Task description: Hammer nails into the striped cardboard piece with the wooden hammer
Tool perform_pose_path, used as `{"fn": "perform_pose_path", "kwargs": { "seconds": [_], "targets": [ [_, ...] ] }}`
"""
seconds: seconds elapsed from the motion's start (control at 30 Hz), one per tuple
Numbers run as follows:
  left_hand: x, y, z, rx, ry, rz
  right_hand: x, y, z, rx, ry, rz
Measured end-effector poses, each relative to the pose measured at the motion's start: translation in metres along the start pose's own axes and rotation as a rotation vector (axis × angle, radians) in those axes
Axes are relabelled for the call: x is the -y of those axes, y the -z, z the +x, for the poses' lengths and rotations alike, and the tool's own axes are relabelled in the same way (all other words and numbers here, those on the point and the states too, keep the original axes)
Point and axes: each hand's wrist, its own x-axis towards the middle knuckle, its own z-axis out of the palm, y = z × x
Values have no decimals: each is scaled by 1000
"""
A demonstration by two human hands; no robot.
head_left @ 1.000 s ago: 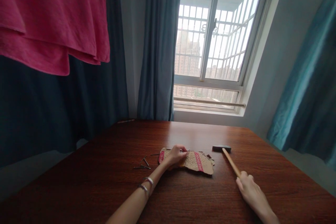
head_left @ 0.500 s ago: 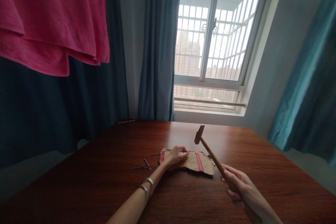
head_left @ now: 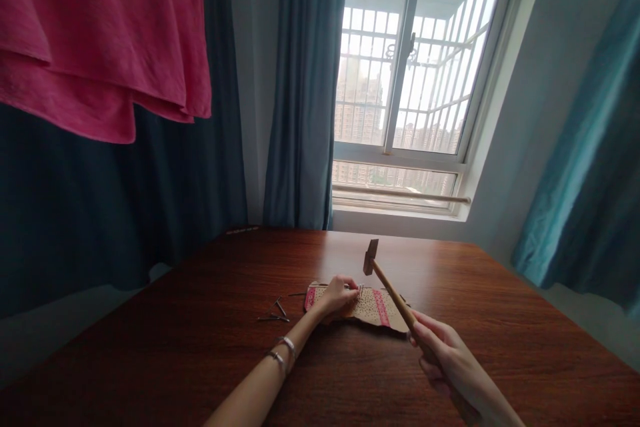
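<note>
My right hand [head_left: 443,353] is closed around the wooden handle of a hammer [head_left: 393,285]. The hammer's dark head is raised above the table, up and to the right of my left hand [head_left: 341,295]. My left hand rests on a flat, tan, ragged-edged piece [head_left: 395,315] with dark speckles and pink bands. Its thumb and fingers pinch a thin nail [head_left: 361,289], mostly hidden by the fingertips. Several loose dark nails [head_left: 276,312] lie on the table left of the piece.
The brown wooden table [head_left: 200,360] reaches back to the wall and window [head_left: 400,113]. A pink cloth [head_left: 110,33] hangs at the upper left before dark blue curtains [head_left: 305,93]. Another curtain [head_left: 565,167] hangs on the right.
My right hand has shifted left with the hammer, bringing the hammer head slightly closer to my left hand. The left hand keeps its pinch on the patterned piece.
</note>
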Motion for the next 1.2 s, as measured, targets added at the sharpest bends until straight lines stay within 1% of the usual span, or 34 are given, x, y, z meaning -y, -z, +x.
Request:
{"fn": "perform_pose_path", "kwargs": {
  "seconds": [0.13, 0.27, 0.4, 0.5, 0.6, 0.8, 0.9, 0.97, 1.03, 1.13, 1.2],
  "targets": [
    [2, -1, 1, -4, -7, -4, -2, 1, 1, 22, -15, -47],
    [1, -2, 1, -4, 20, 10, -3, -3, -1, -9, 39, -37],
    [1, -2, 0, 17, 43, -15, -5, -9, -3, -6, 7, -82],
    [2, -2, 0, 8, 32, -43, -6, -12, -2, 6, 4, -111],
    [4, -4, 1, -13, 17, -65, -6, -14, -2, 12, 20, -100],
    [9, -6, 5, 38, 14, -108, -13, -16, -3, -26, -13, -66],
    [11, -6, 5, 27, -10, -113, -14, -13, -5, -29, 13, -23],
    [10, -5, 4, 26, -21, -121, -15, -7, -5, -66, 35, -14],
    [8, -4, 3, 22, -42, -142, -18, 1, -5, -149, 60, -52],
    [7, -4, 4, -26, -64, -202, -26, 24, 0, -307, 146, -216],
    [8, -4, 5, -99, -30, -238, -33, 44, 4, -415, 176, -374]
  ]
}}
